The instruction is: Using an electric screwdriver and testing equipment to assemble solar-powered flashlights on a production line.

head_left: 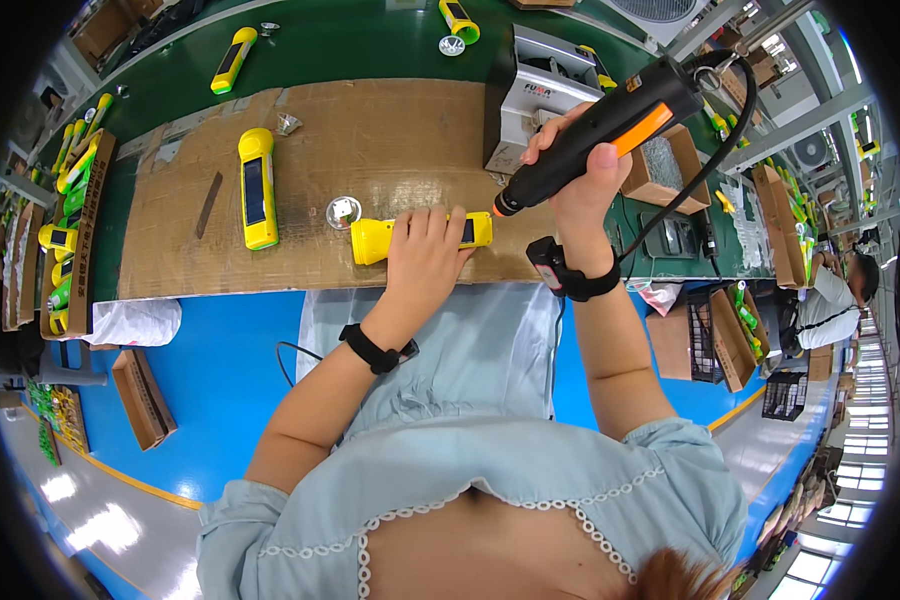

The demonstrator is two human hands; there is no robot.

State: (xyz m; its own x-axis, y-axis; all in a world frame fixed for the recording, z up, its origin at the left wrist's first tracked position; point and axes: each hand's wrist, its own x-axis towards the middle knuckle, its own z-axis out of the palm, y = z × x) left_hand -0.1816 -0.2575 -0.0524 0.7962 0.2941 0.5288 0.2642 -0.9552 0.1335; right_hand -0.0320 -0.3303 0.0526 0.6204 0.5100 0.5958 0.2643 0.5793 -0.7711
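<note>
Yellow flashlight lies under left fingers; right fingers grip black screwdriver.

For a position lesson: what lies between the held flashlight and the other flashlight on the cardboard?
In the head view, a shiny round disc, nearer the held flashlight.

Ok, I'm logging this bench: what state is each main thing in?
Left hand: closed over the held torch.
Right hand: gripping the driver.
Held torch: lying on the cardboard.
Driver: slanted, tip down near held torch; contact unclear.
Loose torch: lying flat, untouched.
Disc: lying by held torch.
Cardboard: spread flat.
Left carton: open, torches inside.
Small carton: open, grey contents.
</note>
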